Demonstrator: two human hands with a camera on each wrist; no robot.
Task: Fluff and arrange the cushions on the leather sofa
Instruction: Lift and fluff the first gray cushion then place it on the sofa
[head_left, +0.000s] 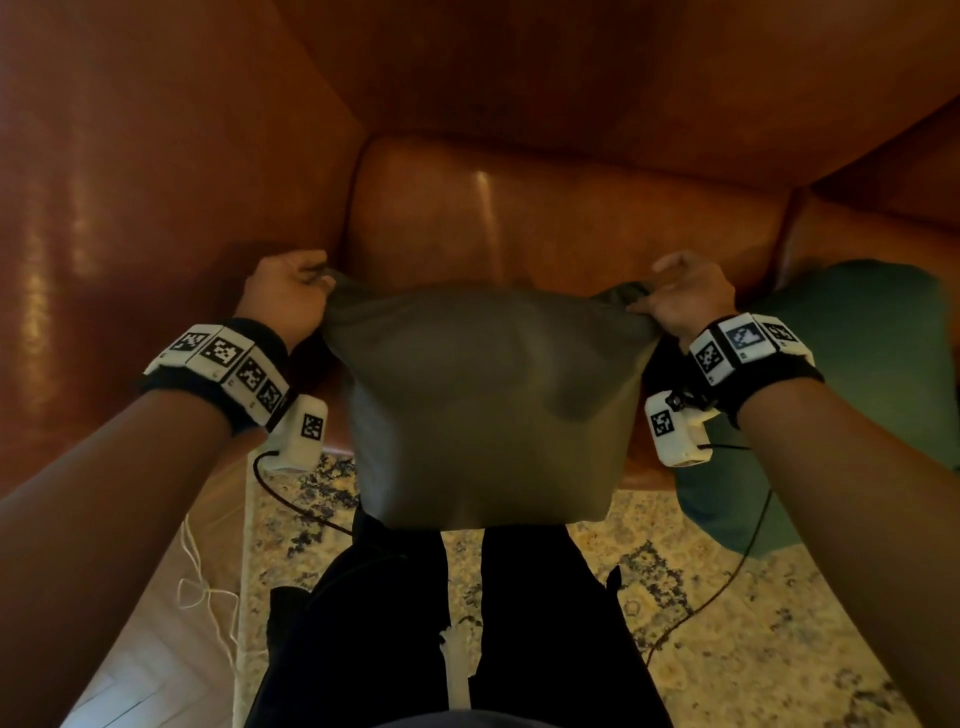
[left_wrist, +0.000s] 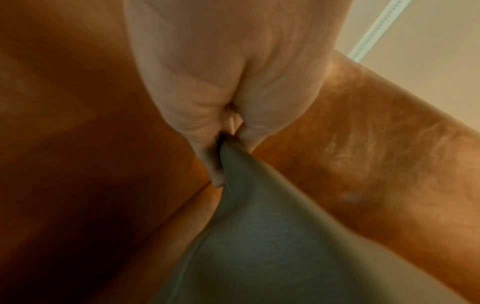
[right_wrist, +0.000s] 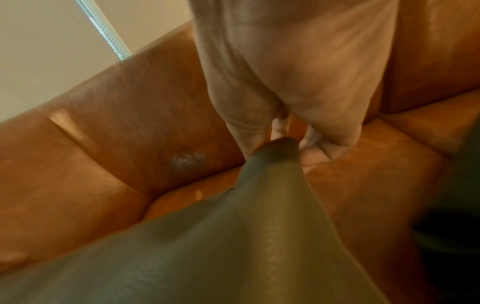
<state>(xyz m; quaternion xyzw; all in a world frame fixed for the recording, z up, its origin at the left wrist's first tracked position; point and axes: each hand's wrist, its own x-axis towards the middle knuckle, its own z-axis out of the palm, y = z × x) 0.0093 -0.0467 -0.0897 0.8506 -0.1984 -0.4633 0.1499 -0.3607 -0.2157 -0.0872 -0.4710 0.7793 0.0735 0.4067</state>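
An olive-green cushion (head_left: 488, 400) hangs in the air in front of the brown leather sofa (head_left: 561, 218), held by its two upper corners. My left hand (head_left: 285, 296) grips the left corner, with the cloth bunched in the fist (left_wrist: 228, 156). My right hand (head_left: 685, 296) grips the right corner, its fabric gathered between the fingers (right_wrist: 275, 156). The cushion's lower edge dangles over my legs. A second, teal cushion (head_left: 852, 395) lies on the sofa seat to the right, partly behind my right forearm.
The sofa's armrest (head_left: 156, 208) rises on the left and its backrest (head_left: 571, 67) runs along the top. A patterned rug (head_left: 727, 597) covers the floor under my dark trousers (head_left: 457, 623). Black cables (head_left: 291, 499) trail from both wrist cameras.
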